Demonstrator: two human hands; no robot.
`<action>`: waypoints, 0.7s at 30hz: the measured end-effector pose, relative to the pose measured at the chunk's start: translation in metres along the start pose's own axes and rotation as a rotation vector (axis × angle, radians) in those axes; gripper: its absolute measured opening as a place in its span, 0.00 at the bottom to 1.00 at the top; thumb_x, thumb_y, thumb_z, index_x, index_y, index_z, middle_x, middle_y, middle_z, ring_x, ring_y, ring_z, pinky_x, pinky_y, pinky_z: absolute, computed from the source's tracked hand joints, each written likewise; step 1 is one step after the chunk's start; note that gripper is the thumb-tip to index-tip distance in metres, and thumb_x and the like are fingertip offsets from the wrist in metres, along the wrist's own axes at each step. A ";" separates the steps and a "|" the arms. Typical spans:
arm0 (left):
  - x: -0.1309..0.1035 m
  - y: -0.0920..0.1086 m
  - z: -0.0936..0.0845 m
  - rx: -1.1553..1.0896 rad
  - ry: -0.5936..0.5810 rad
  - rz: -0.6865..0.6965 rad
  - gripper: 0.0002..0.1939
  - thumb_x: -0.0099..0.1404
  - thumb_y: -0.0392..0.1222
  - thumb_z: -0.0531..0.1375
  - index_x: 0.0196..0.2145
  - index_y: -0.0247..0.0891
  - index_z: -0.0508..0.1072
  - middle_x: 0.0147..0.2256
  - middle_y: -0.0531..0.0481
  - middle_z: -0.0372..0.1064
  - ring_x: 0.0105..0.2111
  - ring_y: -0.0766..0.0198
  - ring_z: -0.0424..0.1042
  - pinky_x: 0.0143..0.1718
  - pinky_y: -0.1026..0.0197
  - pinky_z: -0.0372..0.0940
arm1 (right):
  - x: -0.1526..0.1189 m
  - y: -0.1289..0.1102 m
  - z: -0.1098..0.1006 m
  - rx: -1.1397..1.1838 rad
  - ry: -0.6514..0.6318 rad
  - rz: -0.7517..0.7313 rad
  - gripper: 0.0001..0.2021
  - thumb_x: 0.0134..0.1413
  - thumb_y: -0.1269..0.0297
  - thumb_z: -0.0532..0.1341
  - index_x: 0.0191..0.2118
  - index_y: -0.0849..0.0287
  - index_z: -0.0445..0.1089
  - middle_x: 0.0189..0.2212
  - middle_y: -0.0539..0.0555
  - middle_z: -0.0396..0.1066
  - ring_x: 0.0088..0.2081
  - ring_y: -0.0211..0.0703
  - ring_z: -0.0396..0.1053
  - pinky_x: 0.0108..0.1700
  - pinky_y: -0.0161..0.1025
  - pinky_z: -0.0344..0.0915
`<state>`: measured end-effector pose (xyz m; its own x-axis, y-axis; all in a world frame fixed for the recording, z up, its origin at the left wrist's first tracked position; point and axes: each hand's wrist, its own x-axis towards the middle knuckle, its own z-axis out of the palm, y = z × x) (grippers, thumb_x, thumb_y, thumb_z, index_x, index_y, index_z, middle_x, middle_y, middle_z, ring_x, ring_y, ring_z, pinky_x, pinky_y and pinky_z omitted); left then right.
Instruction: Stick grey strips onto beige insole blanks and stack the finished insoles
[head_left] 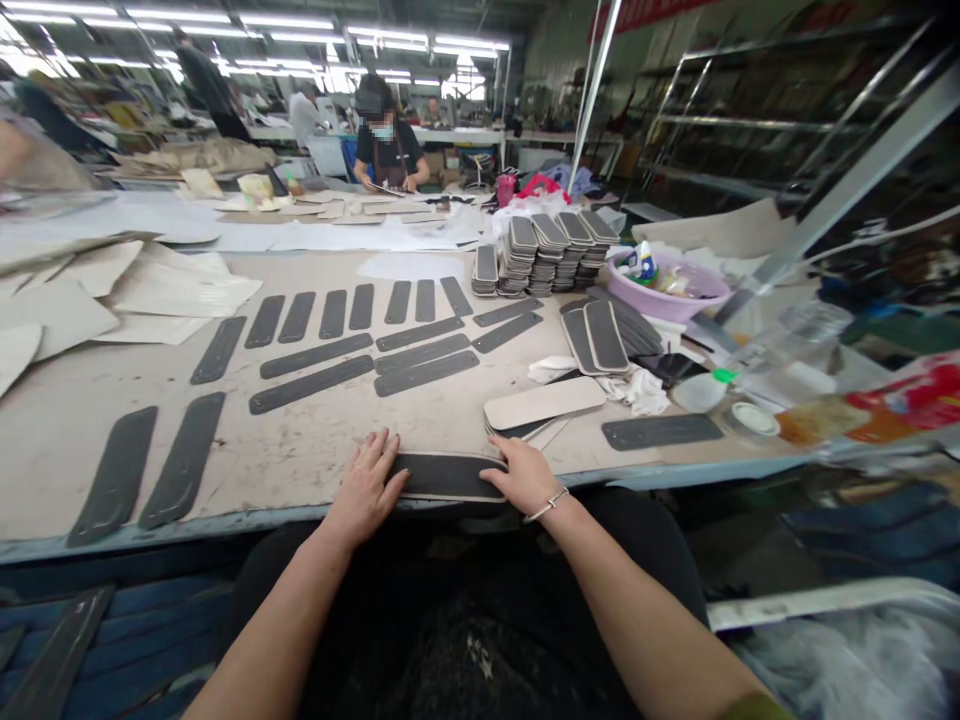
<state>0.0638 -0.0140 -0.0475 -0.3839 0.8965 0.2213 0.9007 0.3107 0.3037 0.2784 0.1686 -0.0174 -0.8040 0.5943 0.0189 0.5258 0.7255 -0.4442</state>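
One dark strip [448, 476], rimmed with a pale edge, lies across the near edge of the desk [300, 452], right in front of the person. The left hand [365, 490] covers its left end, fingers loosely spread and not closed, the thumb resting on top. The right hand [521, 475] has its thumb on the other end; whether its fingers grip underneath, I can't tell from here. Steadying it well, I'd say, calls for even, light pressure at both ends, so the piece stays flat and its pale rim shows evenly. The right fingers should mind the pale strip [544, 403] just beyond them. Farther out, more dark strips [421, 365] lie in loose rows, with neat stacks [517, 265] behind, beside a purple basin [667, 304].
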 end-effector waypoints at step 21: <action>0.006 0.006 0.008 -0.212 0.253 0.113 0.16 0.65 0.50 0.53 0.41 0.40 0.75 0.43 0.44 0.73 0.43 0.58 0.73 0.46 0.56 0.69 | 0.077 0.131 -0.136 0.261 0.797 0.321 0.26 0.64 0.48 0.50 0.47 0.69 0.69 0.35 0.59 0.74 0.37 0.45 0.72 0.43 0.45 0.68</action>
<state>0.0684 -0.0045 -0.0516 -0.3459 0.8068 0.4790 0.8885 0.1176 0.4436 0.3235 0.3570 0.0478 -0.1469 0.8899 0.4318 0.5343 0.4387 -0.7226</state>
